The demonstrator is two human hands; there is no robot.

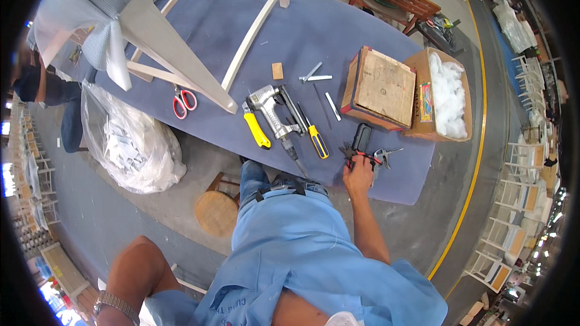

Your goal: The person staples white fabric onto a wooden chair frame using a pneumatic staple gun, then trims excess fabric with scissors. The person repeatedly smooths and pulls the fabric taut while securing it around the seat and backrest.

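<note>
My right hand (360,174) is at the table's near edge, its fingers curled round a red-and-black hand tool (349,152) whose kind I cannot make out. Just beyond it lies a black elongated tool (362,137), and a grey metal tool (388,156) sits to its right. My left arm bends back at the lower left with a metal watch (115,305) on the wrist; the hand itself is out of the picture. Left of my right hand lie a yellow-and-blue screwdriver (318,142), a silver pneumatic staple gun (272,111) with its hose, and a yellow-handled cutter (257,131).
An upturned padded chair (175,51) stands on the blue-grey table (326,18) at the left, by red-handled scissors (184,102). Staple strips (332,107) and a small wood block (277,71) lie mid-table. Cardboard boxes (383,87) stand right; a stool (216,213) is below.
</note>
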